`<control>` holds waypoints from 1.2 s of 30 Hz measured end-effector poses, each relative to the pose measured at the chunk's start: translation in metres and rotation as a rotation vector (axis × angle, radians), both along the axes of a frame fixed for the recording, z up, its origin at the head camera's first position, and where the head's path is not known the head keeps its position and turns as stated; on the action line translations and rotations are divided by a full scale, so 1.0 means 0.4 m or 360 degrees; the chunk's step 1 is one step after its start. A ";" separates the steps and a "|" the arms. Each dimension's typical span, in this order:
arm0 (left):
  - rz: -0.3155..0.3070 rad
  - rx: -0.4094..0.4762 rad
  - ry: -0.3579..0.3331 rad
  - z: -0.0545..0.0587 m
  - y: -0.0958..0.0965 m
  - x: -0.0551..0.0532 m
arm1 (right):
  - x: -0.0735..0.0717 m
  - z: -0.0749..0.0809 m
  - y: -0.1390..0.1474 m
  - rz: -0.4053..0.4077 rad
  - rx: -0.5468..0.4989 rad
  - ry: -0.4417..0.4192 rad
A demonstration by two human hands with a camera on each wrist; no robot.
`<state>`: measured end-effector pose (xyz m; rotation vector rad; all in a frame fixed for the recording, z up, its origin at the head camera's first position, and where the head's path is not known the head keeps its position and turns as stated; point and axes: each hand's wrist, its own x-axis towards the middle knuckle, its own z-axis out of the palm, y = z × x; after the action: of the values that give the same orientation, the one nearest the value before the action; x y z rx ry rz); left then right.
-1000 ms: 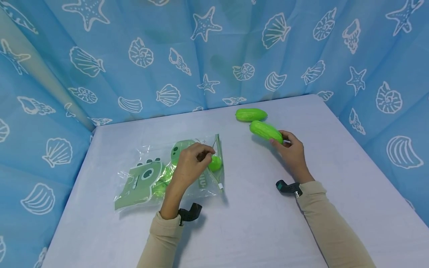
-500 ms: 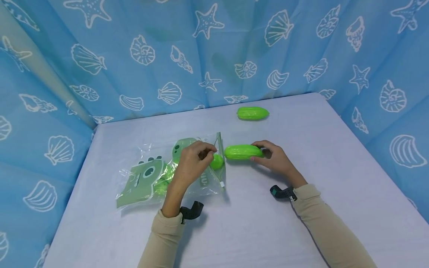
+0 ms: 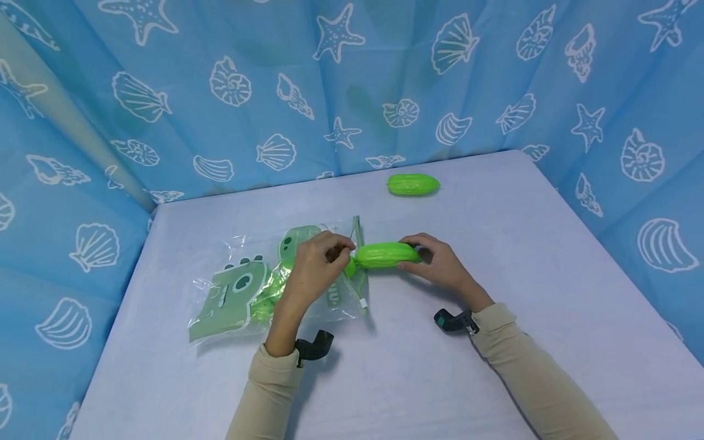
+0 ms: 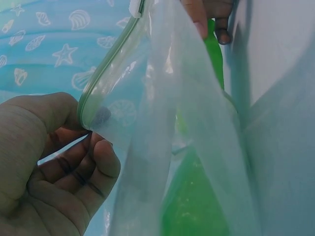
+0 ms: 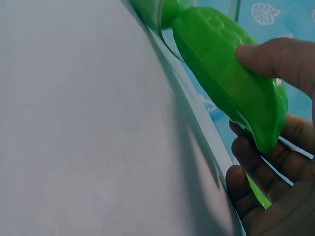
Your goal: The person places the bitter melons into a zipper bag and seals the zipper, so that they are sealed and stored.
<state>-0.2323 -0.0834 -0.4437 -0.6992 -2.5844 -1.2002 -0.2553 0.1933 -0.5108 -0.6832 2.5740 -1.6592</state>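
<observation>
A clear zip bag (image 3: 231,305) printed with green cartoon creatures lies on the table, its mouth facing right. My left hand (image 3: 313,263) pinches the upper layer at the opening; in the left wrist view the green zip edge (image 4: 101,71) lifts between thumb and fingers. A glossy green bitter melon (image 3: 382,255), ridged and bumpy, points left into the mouth. My right hand (image 3: 440,263) holds its right end, thumb on one side and fingers on the other. Inside the bag, another green piece (image 3: 350,269) sits just beyond the melon's tip, with more green shapes further left.
A second green bitter melon (image 3: 414,184) lies near the table's back edge. The white slider (image 3: 363,303) hangs at the bag's front corner. A blue curtain (image 3: 341,79) with white shells surrounds the white table (image 3: 550,293) at the back and sides.
My right hand has carried the bitter melon from near the second one, left and toward me, turning it level, until its tip reaches the bag's mouth. My left hand keeps its pinch.
</observation>
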 end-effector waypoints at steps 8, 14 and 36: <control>-0.0004 -0.0006 -0.0016 -0.001 -0.001 -0.001 | -0.026 -0.063 -0.014 0.0002 0.0006 0.0040; 0.0000 0.0005 -0.0011 -0.001 -0.004 -0.001 | -0.022 -0.062 -0.038 0.0006 -0.0003 0.0084; -0.0020 0.0001 0.0011 -0.003 0.003 0.002 | -0.022 -0.073 -0.132 -0.0087 0.0036 0.0209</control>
<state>-0.2315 -0.0823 -0.4450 -0.7190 -2.5777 -1.1999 -0.2642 0.1406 -0.5399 -0.7520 2.7200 -1.6512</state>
